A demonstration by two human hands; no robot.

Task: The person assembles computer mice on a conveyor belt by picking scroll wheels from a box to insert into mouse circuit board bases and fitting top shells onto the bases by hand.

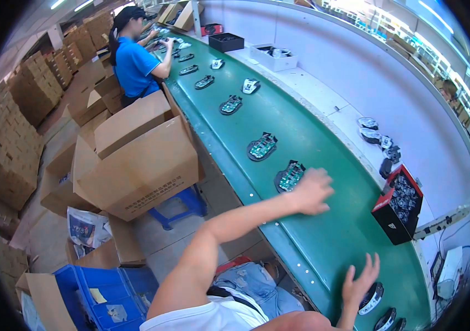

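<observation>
My left hand (313, 193) reaches over the green conveyor belt (323, 237), slightly blurred, fingers apart and apparently holding nothing. Just beside it lies a dark computer mouse base with an exposed green circuit board (290, 175). A second mouse base (261, 147) lies a little farther up the belt. Nearer my body, my right hand (359, 281) is open and raised, its fingers spread. Close to that hand sits a black and white mouse part (372, 298), with another such part (385, 320) just below it at the lower right.
More mouse bases (230, 105) and white shells (250, 86) line the belt. A black-and-red box of small dark parts (399, 207) stands on the right ledge. Cardboard boxes (141, 168) and blue crates (102, 292) fill the left. A co-worker in blue (135, 69) works farther up.
</observation>
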